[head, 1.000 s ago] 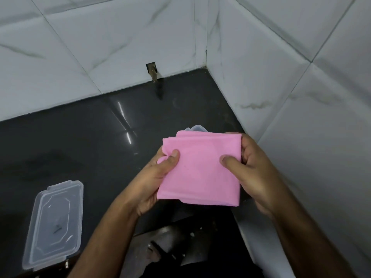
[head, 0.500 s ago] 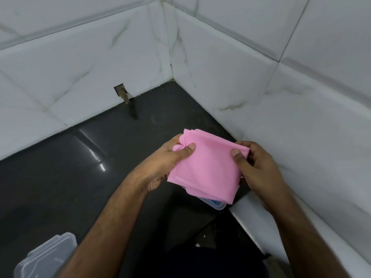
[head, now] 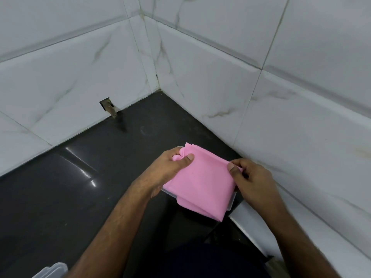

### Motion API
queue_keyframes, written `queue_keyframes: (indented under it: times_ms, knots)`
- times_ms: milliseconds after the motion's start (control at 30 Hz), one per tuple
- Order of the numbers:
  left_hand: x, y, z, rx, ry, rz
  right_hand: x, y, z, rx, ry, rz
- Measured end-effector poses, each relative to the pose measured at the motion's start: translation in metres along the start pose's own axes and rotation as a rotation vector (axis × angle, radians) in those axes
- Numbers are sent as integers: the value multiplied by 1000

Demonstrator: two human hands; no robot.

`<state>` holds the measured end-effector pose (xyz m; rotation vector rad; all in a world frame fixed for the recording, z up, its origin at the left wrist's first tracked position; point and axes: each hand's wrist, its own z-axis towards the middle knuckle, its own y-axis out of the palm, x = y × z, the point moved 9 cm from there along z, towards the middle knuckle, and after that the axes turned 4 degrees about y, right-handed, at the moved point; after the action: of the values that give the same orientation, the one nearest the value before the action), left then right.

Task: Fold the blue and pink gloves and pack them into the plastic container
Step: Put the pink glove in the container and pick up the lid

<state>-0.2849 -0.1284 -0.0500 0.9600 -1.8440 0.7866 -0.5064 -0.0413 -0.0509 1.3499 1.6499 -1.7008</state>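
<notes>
Nearest me, at the bottom left edge, a clear plastic lid (head: 51, 270) lies on the glossy black tabletop (head: 60, 197), set aside, I judge, so the box stays open. Further out, my left hand (head: 170, 169) pinches the bunched far corner of the folded pink rubber glove (head: 200, 181), and my right hand (head: 251, 181) pinches its opposite corner; the 2 grips keep the folds from springing apart. The glove hangs just over the clear plastic container (head: 231, 203), whose rim peeks out beneath, so it is lined up to go in. I cannot see a blue glove. Beyond stand white marble-look wall tiles (head: 200, 67).
</notes>
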Motion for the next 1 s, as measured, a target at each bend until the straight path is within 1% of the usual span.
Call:
queue_keyframes:
  times_ms: [133, 233, 300, 400, 500, 700, 767, 867, 1000]
  knots:
    - [15, 3, -5, -3, 108, -42, -6, -11, -1, 57, -44, 139]
    - [23, 2, -8, 12, 181, -52, -14, -15, -2, 85, -96, 196]
    - [23, 0, -7, 28, 182, -53, -16, -13, -1, 75, -117, 191]
    - [14, -2, -4, 50, 133, -31, -10, -6, 3, 40, -104, 167]
    - [5, -4, -1, 61, 71, -40, -5, -1, 9, 21, -74, 98]
    - [-17, -15, 5, 183, -40, -33, -9, 13, 12, -31, -81, -199]
    - [-21, -16, 4, 211, -45, -41, -12, 19, 10, -44, -79, -221]
    - [-23, -18, 6, 263, -54, 41, -18, 25, 9, -31, -117, -264]
    - [-24, -17, 9, 245, -99, 65, -17, 26, 12, -35, -107, -326]
